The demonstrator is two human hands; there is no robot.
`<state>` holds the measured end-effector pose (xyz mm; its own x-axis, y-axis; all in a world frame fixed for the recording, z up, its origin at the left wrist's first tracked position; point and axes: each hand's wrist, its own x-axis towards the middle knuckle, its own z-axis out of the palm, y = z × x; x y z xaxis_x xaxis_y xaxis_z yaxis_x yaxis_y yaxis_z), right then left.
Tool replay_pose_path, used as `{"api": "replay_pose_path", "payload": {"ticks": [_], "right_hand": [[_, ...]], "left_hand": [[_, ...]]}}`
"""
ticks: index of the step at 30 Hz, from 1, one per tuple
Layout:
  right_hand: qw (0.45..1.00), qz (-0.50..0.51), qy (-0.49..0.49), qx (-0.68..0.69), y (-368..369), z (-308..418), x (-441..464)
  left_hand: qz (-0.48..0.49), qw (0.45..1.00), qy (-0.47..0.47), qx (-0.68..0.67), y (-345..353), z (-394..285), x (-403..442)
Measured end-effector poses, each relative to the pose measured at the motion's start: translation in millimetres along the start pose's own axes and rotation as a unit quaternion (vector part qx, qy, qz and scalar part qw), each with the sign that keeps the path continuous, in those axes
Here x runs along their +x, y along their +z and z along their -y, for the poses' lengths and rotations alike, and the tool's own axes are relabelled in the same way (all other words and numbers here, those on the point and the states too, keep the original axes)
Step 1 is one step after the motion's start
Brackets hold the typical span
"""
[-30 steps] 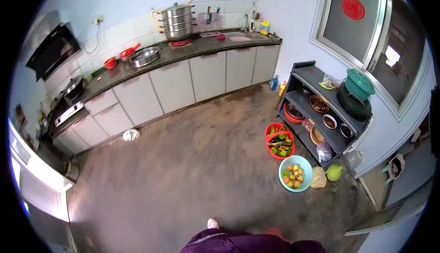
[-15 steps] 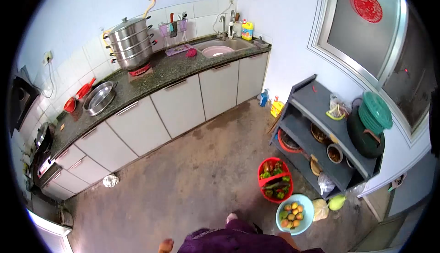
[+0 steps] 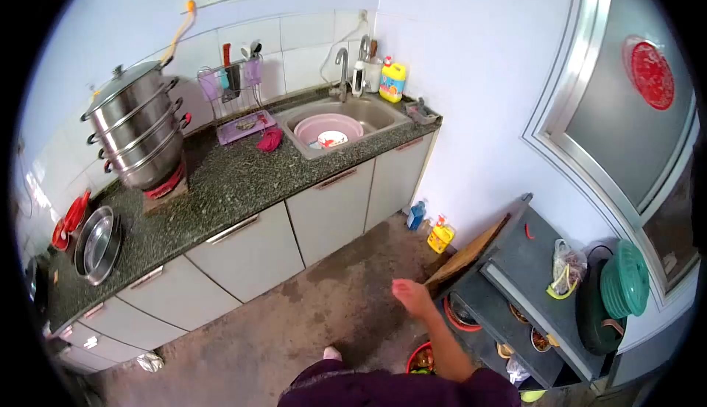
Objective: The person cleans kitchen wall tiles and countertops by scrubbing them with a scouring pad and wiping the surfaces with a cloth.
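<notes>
My right hand (image 3: 414, 298) is held out over the floor at the lower middle, its fingers drawn together and curled, and no object shows in it. It touches nothing and appears nearest to the dark grey shelf rack (image 3: 508, 260) and the wooden board (image 3: 471, 254) leaning beside it. Below my right forearm, a red basket (image 3: 412, 355) with vegetables is partly covered by my arm and clothing. My left hand is out of view. Ahead is the sink (image 3: 394, 121), holding a pink basin (image 3: 313, 123) with a white and red dish (image 3: 333, 139) inside.
A tall steel steamer (image 3: 140, 131) stands on the dark counter (image 3: 236, 179). Metal pans (image 3: 98, 245) lie at its left end. A yellow detergent bottle (image 3: 392, 83) is beside the sink; another yellow bottle (image 3: 440, 238) and a blue one (image 3: 416, 215) stand on the floor.
The view has moved closer to the sink and shelf. My right hand has come up into sight, and my left hand has left the frame. The blue fruit basin is out of view.
</notes>
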<state>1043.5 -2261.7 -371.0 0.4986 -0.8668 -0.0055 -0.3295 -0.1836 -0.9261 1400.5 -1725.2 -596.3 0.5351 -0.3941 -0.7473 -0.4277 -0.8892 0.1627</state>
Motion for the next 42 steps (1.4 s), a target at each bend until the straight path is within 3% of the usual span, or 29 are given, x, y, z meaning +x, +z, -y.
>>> {"api": "replay_pose_path", "payload": {"ticks": [3, 4, 6, 9, 10, 11, 13, 15, 17, 21, 24, 25, 27, 29, 31, 35, 37, 38, 39, 42], "right_hand": [[0.996, -0.031, 0.057, 0.055, -37, -33, 64], [0.997, -0.050, 0.062, 0.016, -61, -29, 90], [0.993, -0.091, 0.051, -0.059, -107, -37, 149], [0.989, -0.131, 0.022, -0.061, -179, -29, 271], [0.988, -0.139, 0.051, -0.038, -200, -23, 319], [0.987, -0.148, 0.004, -0.059, -222, -16, 369], [0.984, -0.161, 0.047, -0.055, -259, -27, 476], [0.976, -0.219, 0.016, 0.013, -284, -28, 576], [0.960, -0.250, -0.008, -0.129, -316, -63, 678], [0.935, -0.303, -0.006, -0.187, -328, -74, 778], [0.945, -0.195, 0.036, -0.259, -329, -78, 808], [0.947, -0.189, 0.039, -0.257, -331, -85, 819], [0.899, -0.198, 0.091, -0.380, -336, -90, 831], [0.899, -0.197, 0.095, -0.379, -361, -75, 842], [0.916, -0.292, -0.010, -0.275, -386, -58, 845], [0.930, -0.243, -0.020, -0.276, -408, -43, 846], [0.919, -0.316, -0.116, -0.204, -412, -43, 854], [0.899, -0.305, -0.107, -0.296, -413, -35, 854], [0.940, -0.272, -0.156, -0.137, -421, -83, 890], [0.973, -0.131, -0.185, 0.029, -290, -19, 863]], "left_hand": [[-0.116, 0.968, 0.158, 0.156, -42, -29, 85], [-0.117, 0.984, 0.133, 0.012, -56, -62, 94], [-0.142, 0.939, 0.098, -0.297, -98, -152, 94], [-0.095, 0.870, 0.085, -0.477, -60, -167, 180], [-0.123, 0.958, -0.029, -0.257, -63, -204, 168], [-0.088, 0.975, -0.046, -0.199, -76, -244, 158], [-0.054, 0.981, -0.050, -0.180, -87, -298, 173], [-0.043, 0.979, -0.061, -0.188, -100, -355, 188], [-0.046, 0.973, -0.078, -0.211, -115, -412, 195], [-0.074, 0.945, -0.088, -0.306, -151, -522, 193], [-0.097, 0.927, -0.086, -0.353, -175, -579, 187], [-0.102, 0.922, -0.087, -0.364, -179, -591, 184], [-0.108, 0.915, -0.094, -0.377, -181, -608, 180], [-0.109, 0.912, -0.107, -0.380, -177, -615, 175], [-0.103, 0.912, -0.125, -0.378, -167, -617, 173], [-0.086, 0.911, -0.158, -0.372, -140, -607, 161], [-0.081, 0.909, -0.171, -0.373, -121, -598, 145], [-0.083, 0.908, -0.175, -0.370, -106, -594, 130], [-0.092, 0.915, -0.166, -0.355, -86, -588, 110], [-0.174, 0.940, -0.126, -0.266, -19, -610, 59]]}}
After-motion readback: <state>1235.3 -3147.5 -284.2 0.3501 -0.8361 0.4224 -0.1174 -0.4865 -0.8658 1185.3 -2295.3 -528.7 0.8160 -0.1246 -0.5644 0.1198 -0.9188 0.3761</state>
